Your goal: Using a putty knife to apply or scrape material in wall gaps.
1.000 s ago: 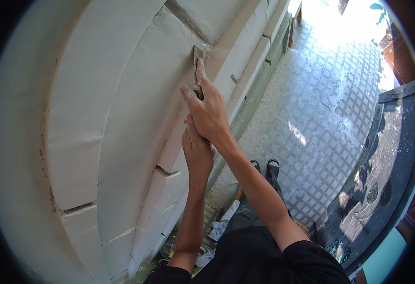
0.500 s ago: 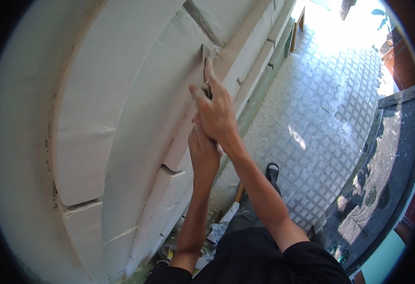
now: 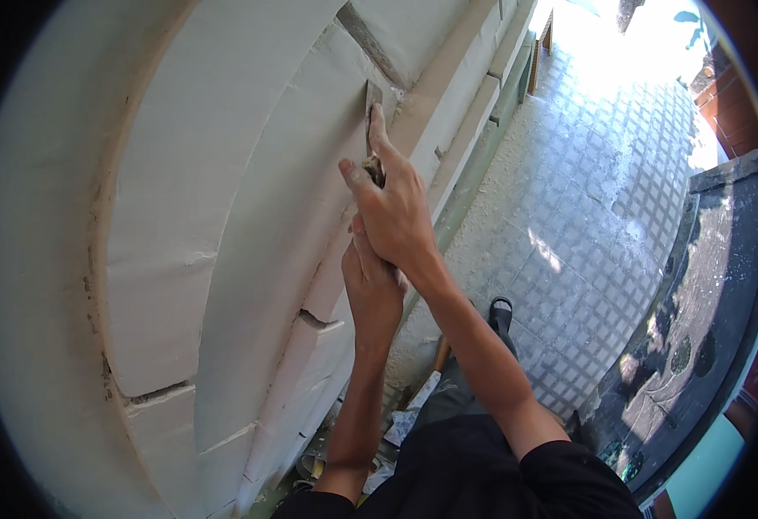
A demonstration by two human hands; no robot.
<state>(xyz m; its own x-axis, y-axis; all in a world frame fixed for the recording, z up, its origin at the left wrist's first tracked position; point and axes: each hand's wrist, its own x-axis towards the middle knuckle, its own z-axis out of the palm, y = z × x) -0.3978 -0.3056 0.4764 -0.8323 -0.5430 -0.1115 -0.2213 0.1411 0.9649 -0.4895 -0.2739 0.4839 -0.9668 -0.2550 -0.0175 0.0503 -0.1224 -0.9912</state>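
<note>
A putty knife (image 3: pixel 369 108) sits in my right hand (image 3: pixel 393 208), its narrow metal blade against a white wall panel (image 3: pixel 305 112). The right index finger stretches along the blade and the thumb lies to the left of the handle. My left hand (image 3: pixel 374 290) is just below, closed and up against the heel of the right hand. Its fingers are partly covered, so what they grip cannot be made out. Beside the blade tip, an open joint (image 3: pixel 370 41) between panels meets a raised moulding strip (image 3: pixel 439 73).
Ledges and grooves run along the wall at left. A dusty tiled floor (image 3: pixel 569 216) lies to the right, with my sandalled foot (image 3: pixel 501 310) on it. A dark, dust-covered slab (image 3: pixel 681 337) stands at the right. Near my body are a wooden handle (image 3: pixel 442 353) and assorted clutter.
My right hand and the putty knife have shifted slightly left along the panel. The left hand keeps its place beneath. The view has moved a little.
</note>
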